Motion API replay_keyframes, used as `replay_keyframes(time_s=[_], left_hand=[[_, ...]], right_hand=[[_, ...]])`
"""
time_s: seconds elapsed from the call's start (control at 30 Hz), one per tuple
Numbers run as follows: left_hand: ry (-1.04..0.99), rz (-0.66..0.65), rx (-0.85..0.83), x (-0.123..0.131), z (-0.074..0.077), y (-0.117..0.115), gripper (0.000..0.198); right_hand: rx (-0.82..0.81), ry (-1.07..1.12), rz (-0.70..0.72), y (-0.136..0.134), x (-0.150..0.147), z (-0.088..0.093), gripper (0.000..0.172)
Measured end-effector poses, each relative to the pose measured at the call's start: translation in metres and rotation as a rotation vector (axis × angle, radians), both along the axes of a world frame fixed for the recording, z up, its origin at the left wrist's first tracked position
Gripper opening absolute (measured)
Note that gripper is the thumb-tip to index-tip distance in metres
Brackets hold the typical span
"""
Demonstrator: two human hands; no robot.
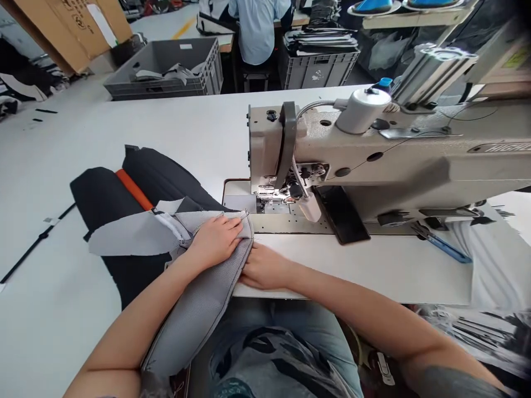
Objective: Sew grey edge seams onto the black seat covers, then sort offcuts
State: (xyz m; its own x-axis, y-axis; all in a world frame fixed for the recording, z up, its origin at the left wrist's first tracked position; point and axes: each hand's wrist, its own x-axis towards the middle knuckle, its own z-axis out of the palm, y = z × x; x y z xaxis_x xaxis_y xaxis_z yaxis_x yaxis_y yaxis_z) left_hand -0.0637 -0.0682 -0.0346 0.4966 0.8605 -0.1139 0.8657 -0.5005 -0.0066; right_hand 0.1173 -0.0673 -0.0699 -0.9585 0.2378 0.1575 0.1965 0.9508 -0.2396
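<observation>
Pressed gray mesh panel (203,309), slanting lengthwise from frame centre toward lower left, under flat, extended left fingers (228,229), and curled nearer right fingers (251,270) at its right edge, hold hidden.

Cloth (199,326): grey and black, lying partly bunched on the table (41,326).
Mesh: grey, narrowing into a long panel, showing a dark line along its right edge, reaching past the table's near edge.
Top corner: folding over itself, sitting just in front of the sewing machine (271,149).
Black panels (103,199): spreading out to the left.
Orange strip (135,189): running slantwise between two of them.
Grey flap (128,235): overlying the black, its rounded end pointing left.
White strip (171,225): lying creased beside the flap.
</observation>
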Motion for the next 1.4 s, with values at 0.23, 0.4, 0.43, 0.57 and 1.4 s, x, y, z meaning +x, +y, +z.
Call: replay_keyframes(time_s=[0.23,0.4,0.43,0.57,1.4], left_hand=[[0.053,0.041,-0.024,0.024,0.004,-0.002,0.053],[0.043,0.037,-0.047,0.03,0.003,0.011,0.05],[0.042,0.022,-0.044,0.03,0.003,0.014,0.051],[0.037,-0.061,-0.03,0.026,0.0,0.034,0.053],[0.011,-0.09,0.063,0.026,-0.005,0.056,0.048]], right_hand=[[0.002,-0.018,-0.449,0.03,0.051,-0.003,0.04],[-0.017,-0.195,-0.497,0.033,0.041,-0.002,0.043],[-0.017,-0.2,-0.52,0.032,0.04,-0.002,0.044],[-0.007,-0.174,-0.61,0.033,0.041,-0.003,0.045],[0.044,-0.187,-0.774,0.04,0.032,-0.005,0.046]])
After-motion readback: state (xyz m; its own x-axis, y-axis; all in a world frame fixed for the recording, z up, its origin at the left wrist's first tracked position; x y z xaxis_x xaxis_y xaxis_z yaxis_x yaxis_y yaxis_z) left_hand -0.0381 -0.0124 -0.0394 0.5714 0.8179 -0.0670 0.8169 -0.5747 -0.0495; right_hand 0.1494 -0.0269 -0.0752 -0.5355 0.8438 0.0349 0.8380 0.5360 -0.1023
